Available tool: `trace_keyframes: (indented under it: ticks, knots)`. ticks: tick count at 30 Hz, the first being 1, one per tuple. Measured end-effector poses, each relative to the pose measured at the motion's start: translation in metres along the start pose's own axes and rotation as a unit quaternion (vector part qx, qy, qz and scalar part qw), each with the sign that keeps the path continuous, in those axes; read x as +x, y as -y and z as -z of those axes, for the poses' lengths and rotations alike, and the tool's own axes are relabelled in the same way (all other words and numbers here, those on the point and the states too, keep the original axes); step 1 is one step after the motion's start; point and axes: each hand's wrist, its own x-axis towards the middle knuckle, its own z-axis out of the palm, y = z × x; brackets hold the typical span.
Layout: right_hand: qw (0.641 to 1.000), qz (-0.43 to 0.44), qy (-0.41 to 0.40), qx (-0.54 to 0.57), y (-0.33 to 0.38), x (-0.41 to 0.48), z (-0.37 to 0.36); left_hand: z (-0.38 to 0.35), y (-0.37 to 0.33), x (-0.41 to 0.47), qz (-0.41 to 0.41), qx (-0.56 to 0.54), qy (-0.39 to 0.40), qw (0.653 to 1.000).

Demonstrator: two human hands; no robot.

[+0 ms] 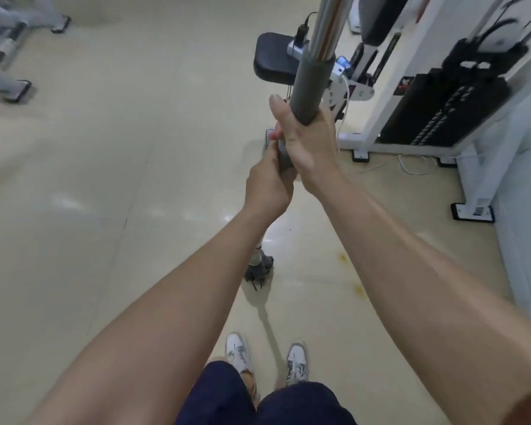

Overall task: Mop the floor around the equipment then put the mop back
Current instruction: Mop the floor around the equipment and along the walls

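I hold a mop upright in front of me. Its handle (311, 78) is a grey grip below a shiny metal tube that runs out of the top of the view. My right hand (304, 139) is wrapped around the grip, and my left hand (265, 182) grips it just below. The dark grey mop head (258, 268) rests on the cream floor (105, 179) a short way ahead of my feet. A wet sheen shows on the floor around it.
A white weight machine (411, 96) with a black weight stack, black seat pad (272, 58) and loose white cable stands at the right. Grey equipment legs (13, 84) stand at the far left. My white shoes (239, 352) are below.
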Motion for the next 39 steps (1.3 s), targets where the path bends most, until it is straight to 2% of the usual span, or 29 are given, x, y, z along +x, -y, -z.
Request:
trace_keyframes:
  ticks: [4,7,11,13,15,17,20,24,26,29,32,36,39]
  knots:
    - [0.996,-0.004,0.084,0.005,0.003,0.085,-0.06,0.042,0.011,0.097,0.023,-0.019,-0.031,0.999]
    - [0.992,0.002,0.121,-0.038,0.004,0.154,-0.11,0.08,0.022,0.176,0.009,-0.017,-0.015,1.0]
    - [0.994,0.046,0.07,-0.071,0.011,0.251,-0.195,0.134,0.026,0.285,-0.036,0.005,0.006,0.999]
    - [0.995,0.062,0.038,-0.073,0.022,0.297,-0.23,0.157,0.02,0.338,-0.007,-0.04,-0.011,0.999]
    - [0.994,0.079,0.004,-0.077,0.035,0.342,-0.256,0.173,0.018,0.389,0.032,-0.069,-0.063,0.995]
    - [0.992,0.087,-0.039,-0.081,0.046,0.388,-0.275,0.185,0.011,0.432,0.045,-0.052,-0.085,0.994]
    - [0.989,0.081,-0.085,-0.084,0.056,0.461,-0.291,0.194,-0.001,0.496,0.003,0.002,-0.076,0.997]
    - [0.989,0.06,-0.127,-0.054,0.057,0.563,-0.291,0.173,-0.013,0.595,-0.011,-0.037,-0.026,0.999]
    - [0.985,0.025,-0.168,-0.019,0.051,0.616,-0.285,0.156,-0.02,0.649,-0.047,-0.043,0.005,0.998]
    - [0.975,-0.03,-0.213,0.054,0.039,0.689,-0.273,0.134,-0.03,0.731,-0.128,0.074,0.07,0.987]
    - [0.963,-0.075,-0.238,0.106,0.036,0.751,-0.263,0.122,-0.038,0.805,-0.143,0.179,0.1,0.968]
    - [0.947,-0.113,-0.267,0.137,0.044,0.829,-0.247,0.107,-0.053,0.891,-0.153,0.188,0.184,0.953]
    - [0.926,-0.11,-0.319,0.171,0.049,0.882,-0.234,0.092,-0.073,0.952,-0.199,0.204,0.232,0.93]
